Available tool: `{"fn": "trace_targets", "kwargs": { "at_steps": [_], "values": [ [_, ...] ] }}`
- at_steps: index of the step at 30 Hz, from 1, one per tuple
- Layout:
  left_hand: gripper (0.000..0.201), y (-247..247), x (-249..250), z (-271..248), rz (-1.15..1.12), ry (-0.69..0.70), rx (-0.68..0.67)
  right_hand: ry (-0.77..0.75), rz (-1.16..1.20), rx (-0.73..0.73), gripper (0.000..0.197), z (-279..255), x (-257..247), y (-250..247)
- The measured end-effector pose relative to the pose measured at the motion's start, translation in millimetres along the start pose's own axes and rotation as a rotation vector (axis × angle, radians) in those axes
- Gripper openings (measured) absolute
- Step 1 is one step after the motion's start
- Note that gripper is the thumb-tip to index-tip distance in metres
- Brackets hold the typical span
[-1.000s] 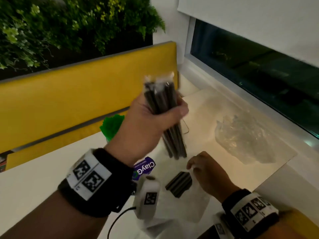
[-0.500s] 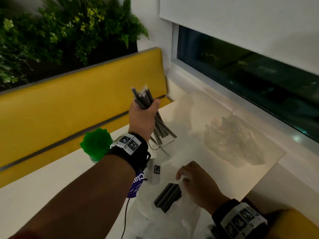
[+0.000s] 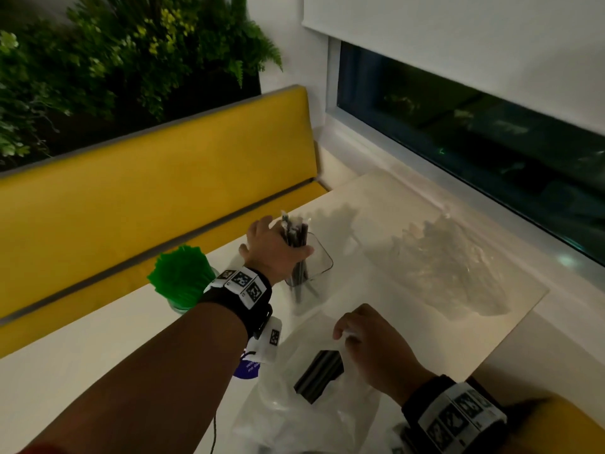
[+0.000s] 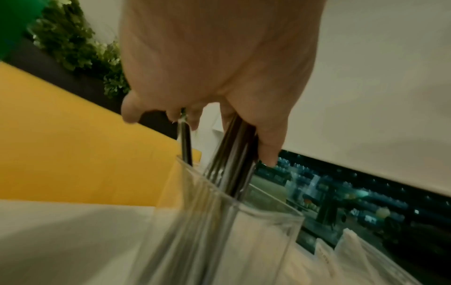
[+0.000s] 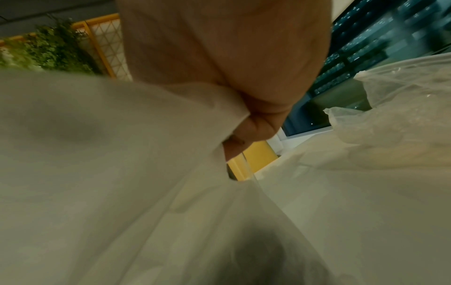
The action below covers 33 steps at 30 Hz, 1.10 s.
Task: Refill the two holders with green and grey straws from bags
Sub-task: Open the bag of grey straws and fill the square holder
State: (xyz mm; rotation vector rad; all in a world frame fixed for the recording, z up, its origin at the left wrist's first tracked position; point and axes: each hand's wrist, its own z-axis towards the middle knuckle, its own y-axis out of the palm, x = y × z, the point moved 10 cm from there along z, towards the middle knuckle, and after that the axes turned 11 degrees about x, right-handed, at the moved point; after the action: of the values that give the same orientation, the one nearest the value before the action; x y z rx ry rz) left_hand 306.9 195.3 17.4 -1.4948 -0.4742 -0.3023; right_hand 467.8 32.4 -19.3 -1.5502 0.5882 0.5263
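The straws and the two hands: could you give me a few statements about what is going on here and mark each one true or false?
1. The left hand grips a bundle of grey straws whose lower ends are inside the clear holder. True.
2. The right hand is empty and lies flat on the table. False: it pinches the edge of the white plastic bag.
3. The green straws are lying loose in a bag. False: they stand upright in a holder beside the left wrist.
4. More grey straws are still in the white plastic bag. True.
5. A crumpled clear bag lies on the table near the window. True.
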Motion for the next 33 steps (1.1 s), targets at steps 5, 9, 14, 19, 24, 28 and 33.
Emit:
{"fn": "trace_targets", "kwargs": {
  "at_steps": [5,9,14,19,24,28,33],
  "values": [
    [0.138,-10.7,-19.5,-4.9,-0.192,-0.044,-0.100,0.010,0.006,0.023,0.029,1.5,-5.9,-6.9],
    [0.097,-73.9,-0.9,-50.1,-0.289,0.074,0.014,0.060,0.019,0.050,0.055,0.2,-4.3,-9.6],
    [0.019,-19.9,23.3,-170.1,-0.194,0.433,-0.307,-0.029,-0.123,0.095,0.023,6.5,-21.0,-7.3],
    [0.035,65.6,-43.1,-184.2,-0.064,0.137,-0.369,-0.058,0.080,0.057,0.026,-0.8,-38.6,12.2],
    [0.040,106.5,-71.0,-191.6,0.020,0.007,-0.521,0.055,0.417,-0.030,0.011,-14.6,-42.2,26.7],
    [0.037,113.7,-67.9,-197.7,0.154,0.068,-0.561,0.071,0.489,-0.074,0.024,-21.8,-43.7,30.2],
    [0.035,104.7,-59.2,-204.0,0.269,0.195,-0.591,0.097,0.432,-0.077,0.009,-25.0,-32.3,28.2]
  ]
}}
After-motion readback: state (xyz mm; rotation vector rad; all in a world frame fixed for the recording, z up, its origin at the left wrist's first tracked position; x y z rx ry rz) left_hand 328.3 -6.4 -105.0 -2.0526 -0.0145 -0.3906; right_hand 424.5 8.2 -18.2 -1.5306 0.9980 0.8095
